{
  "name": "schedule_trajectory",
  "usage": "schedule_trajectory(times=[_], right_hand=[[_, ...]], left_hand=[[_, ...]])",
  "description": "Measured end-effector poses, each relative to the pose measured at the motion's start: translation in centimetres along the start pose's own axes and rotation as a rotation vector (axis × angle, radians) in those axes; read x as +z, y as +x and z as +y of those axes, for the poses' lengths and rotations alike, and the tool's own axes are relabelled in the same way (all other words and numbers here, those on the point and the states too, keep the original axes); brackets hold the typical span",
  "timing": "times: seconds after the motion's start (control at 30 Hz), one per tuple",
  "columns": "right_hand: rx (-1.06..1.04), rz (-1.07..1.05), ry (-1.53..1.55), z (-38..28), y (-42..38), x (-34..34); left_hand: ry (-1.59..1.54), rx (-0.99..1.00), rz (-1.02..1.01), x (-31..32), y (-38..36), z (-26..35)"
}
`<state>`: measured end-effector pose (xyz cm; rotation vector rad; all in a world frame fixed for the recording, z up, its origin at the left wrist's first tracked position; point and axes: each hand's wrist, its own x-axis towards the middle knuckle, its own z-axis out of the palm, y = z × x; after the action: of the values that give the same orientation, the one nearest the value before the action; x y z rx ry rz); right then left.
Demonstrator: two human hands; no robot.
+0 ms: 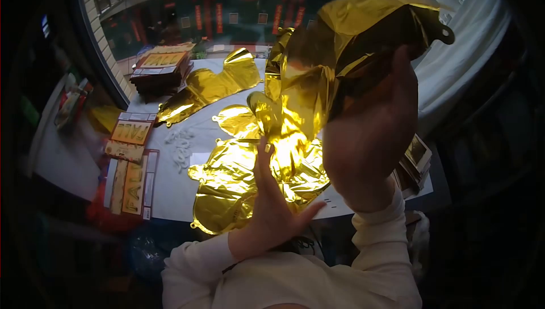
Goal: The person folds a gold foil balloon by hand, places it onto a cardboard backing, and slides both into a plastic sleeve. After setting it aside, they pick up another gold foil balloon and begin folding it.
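Observation:
My right hand [372, 124] is raised at the right, gripping a large gold foil balloon [309, 70] that is flat and creased. Its fingers are partly hidden by shadow and foil. The balloon hangs down to the left over the table, with a small holed tab at its upper right corner. Lower down, my left hand [269, 207] is open, thumb spread and fingers stretched up, fingertips against or just before the hanging foil. Beneath lie more flat gold foil balloons [227, 181] with small tabs along their edges. Another gold foil balloon [218, 85] lies farther back on the white table [170, 192].
A stack of printed packs [162, 62] stands at the back left. More "FALL" packs [133, 187] lie along the left edge, beside a small heap of whitish pieces [179, 144]. Another stack [414, 161] is at the right. A window and white curtain [462, 53] border the table.

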<state>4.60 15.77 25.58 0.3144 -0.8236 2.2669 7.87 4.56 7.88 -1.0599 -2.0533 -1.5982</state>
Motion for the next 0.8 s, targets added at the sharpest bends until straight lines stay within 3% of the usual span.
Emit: schedule_trajectory(times=[0.1, 0.17, 0.2, 0.33, 0.37, 0.43, 0.5, 0.63, 0.67, 0.7, 0.73, 0.77, 0.8], right_hand=[[-0.046, 0.045, 0.010, 0.0, -1.6, 0.7], [-0.174, -0.382, -0.010, 0.4, -2.7, -1.0], [-0.175, -0.379, -0.009, 0.2, -2.7, -1.2], [-0.791, -0.513, -0.676, -1.6, -1.3, -2.4], [-0.944, -0.542, -0.846, -2.0, -0.9, -2.7], [-0.894, -0.423, -0.811, -2.4, -0.2, -3.1], [-0.842, -0.300, -0.775, -3.2, 0.6, -4.2], [-1.153, -0.430, -1.177, -6.9, 2.9, -8.6], [-1.384, -0.547, -1.092, -6.9, 4.3, -9.4], [-1.383, -0.550, -1.091, -7.9, 3.9, -10.7], [-1.237, -0.644, -1.280, -9.3, 2.5, -12.1], [-1.077, -0.733, -1.459, -9.9, 1.6, -12.4], [-1.075, -0.734, -1.457, -10.0, 1.2, -12.3]], left_hand=[[-0.001, -0.010, 0.161, -0.2, 1.4, -0.2], [0.092, -0.044, 0.196, -0.8, 2.4, 0.5], [0.053, 0.005, 0.349, -0.1, 2.6, -0.2], [-0.086, -0.188, 0.297, -3.1, 1.2, -0.1], [0.178, -0.083, 0.354, -3.9, 1.4, 0.8], [0.101, -0.170, 0.196, -7.2, 0.7, 0.9], [0.137, -0.172, 0.178, -10.2, 0.1, 1.5], [0.207, -0.259, 0.134, -15.9, -0.8, 2.7], [0.207, -0.260, 0.135, -17.4, -0.4, 3.2], [0.297, -0.190, 0.064, -18.9, 0.2, 3.8], [0.388, -0.121, -0.006, -20.1, 0.6, 4.2], [0.391, -0.125, -0.004, -20.9, 0.9, 4.5], [0.384, -0.147, -0.018, -21.6, 1.2, 4.8]])
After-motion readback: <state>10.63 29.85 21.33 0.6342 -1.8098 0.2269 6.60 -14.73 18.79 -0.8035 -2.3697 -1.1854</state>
